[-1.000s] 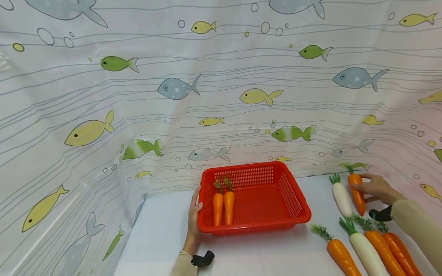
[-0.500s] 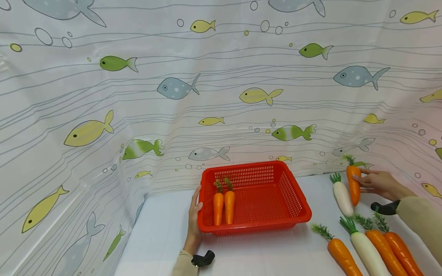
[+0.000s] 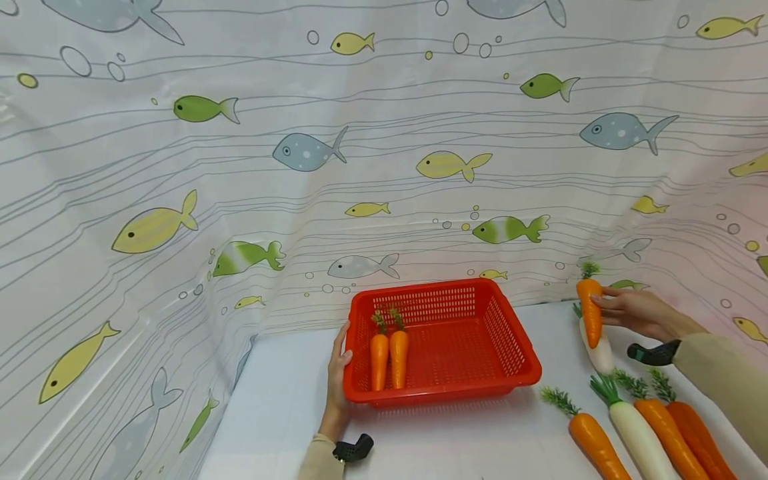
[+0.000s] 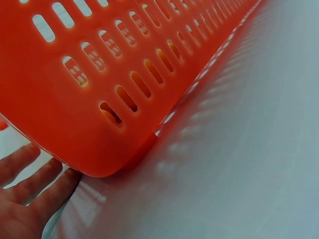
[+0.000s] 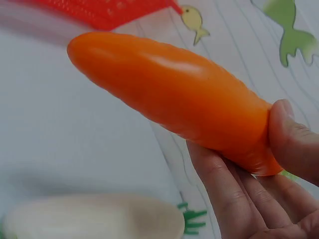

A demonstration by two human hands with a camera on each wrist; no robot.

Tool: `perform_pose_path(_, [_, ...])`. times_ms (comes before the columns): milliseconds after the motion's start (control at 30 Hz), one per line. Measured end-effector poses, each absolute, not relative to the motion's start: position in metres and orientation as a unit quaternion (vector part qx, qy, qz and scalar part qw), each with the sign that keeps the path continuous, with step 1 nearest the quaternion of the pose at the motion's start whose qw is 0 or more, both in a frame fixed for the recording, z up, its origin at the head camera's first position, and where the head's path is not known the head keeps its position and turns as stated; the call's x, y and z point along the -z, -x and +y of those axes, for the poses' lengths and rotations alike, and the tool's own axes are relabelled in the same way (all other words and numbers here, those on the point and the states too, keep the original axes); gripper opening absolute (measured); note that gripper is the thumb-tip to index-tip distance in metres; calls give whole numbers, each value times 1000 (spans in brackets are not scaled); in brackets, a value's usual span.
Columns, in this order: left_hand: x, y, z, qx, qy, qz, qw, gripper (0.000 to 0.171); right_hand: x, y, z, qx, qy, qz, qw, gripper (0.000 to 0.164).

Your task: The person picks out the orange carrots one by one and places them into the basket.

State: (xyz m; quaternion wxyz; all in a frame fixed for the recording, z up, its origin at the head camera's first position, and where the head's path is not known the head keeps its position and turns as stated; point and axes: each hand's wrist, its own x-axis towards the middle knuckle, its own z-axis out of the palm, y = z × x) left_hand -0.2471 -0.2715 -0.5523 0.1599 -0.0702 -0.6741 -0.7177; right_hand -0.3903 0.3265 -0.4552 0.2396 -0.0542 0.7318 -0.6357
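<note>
My right hand [image 3: 639, 310] grips an orange carrot [image 3: 591, 312] with a green leafy top, thumb on one side and fingers underneath in the right wrist view. The carrot is raised and overlaps a white radish [image 3: 602, 357] in the head view; in the right wrist view that radish [image 5: 99, 216] lies below it, apart. My left hand [image 3: 337, 377] rests against the left side of a red slotted basket [image 3: 444, 395], its straight fingers [image 4: 47, 172] at the rim. Two carrots [image 3: 399, 360] lie side by side at the basket's left end.
Several vegetables lie at the table's right front: a carrot [image 3: 597, 443], a white radish [image 3: 639, 433] and two more carrots, partly cut off by the frame. A fish-patterned curtain [image 3: 384, 187] hangs behind and beside the white table [image 3: 270, 400].
My right hand has lifted the carrot from the right of the white radish and moved it left, now over the radish. The left hand and basket stay in place.
</note>
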Motion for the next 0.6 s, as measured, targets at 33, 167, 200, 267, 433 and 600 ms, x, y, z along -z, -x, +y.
perform_pose_path(33, [552, 247, -272, 719, 72, -673, 160, 65, 454, 391, 322, 641, 53, 727, 242, 89])
perform_pose_path(167, [553, 247, -272, 724, 74, -667, 161, 66, 448, 392, 302, 633, 65, 730, 251, 88])
perform_pose_path(200, [552, 247, -273, 725, 74, -666, 160, 66, 446, 393, 298, 635, 68, 727, 253, 88])
perform_pose_path(267, [552, 247, -273, 728, 75, -662, 160, 66, 441, 393, 288, 638, 75, 722, 256, 86])
perform_pose_path(433, [550, 247, -274, 729, 76, -660, 165, 66, 428, 391, 264, 662, 76, 696, 270, 81])
perform_pose_path(600, [551, 248, -273, 715, 73, -674, 169, 67, 427, 387, 244, 671, 68, 685, 277, 78])
